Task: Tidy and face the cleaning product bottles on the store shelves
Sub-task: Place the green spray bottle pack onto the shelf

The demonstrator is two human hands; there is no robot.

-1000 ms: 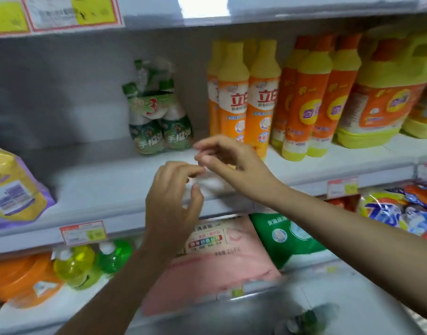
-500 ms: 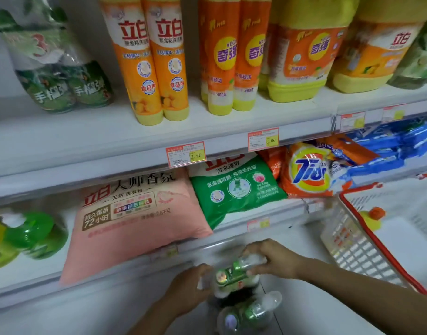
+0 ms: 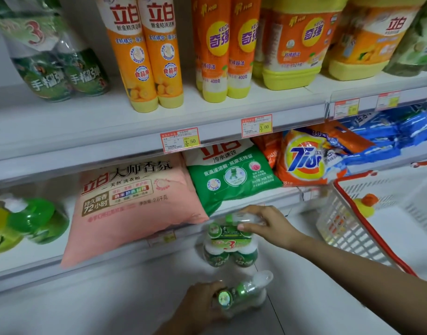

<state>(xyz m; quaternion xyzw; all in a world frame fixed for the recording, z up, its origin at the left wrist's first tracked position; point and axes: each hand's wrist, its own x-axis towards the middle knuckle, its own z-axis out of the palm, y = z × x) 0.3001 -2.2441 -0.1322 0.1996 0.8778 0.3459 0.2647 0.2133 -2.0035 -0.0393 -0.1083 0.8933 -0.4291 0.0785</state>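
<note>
Low down by the floor, my right hand [image 3: 268, 226] grips the top of a shrink-wrapped pack of green bottles [image 3: 229, 247] marked with a red 3. Below it, my left hand [image 3: 198, 303] holds a second green bottle pack [image 3: 243, 293] by its cap end. A matching green pack [image 3: 60, 68] stands at the left of the upper shelf [image 3: 86, 126]. Beside it stand two tall orange dish-soap bottles [image 3: 147, 56], two more orange bottles [image 3: 224, 49], and two large yellow-based jugs [image 3: 294, 49].
The lower shelf holds a pink detergent bag [image 3: 132, 204], a green bag [image 3: 231, 177], an orange Tide bag [image 3: 304, 158] and blue packs [image 3: 389, 134]. Green round bottles [image 3: 31, 221] lie at left. A white basket with a red rim [image 3: 367, 226] sits at right, holding a yellow bottle.
My view and both hands dropped from the upper shelf to the floor. The hands took hold of the green packs; the right hand has lifted one pack while the left moved to the other.
</note>
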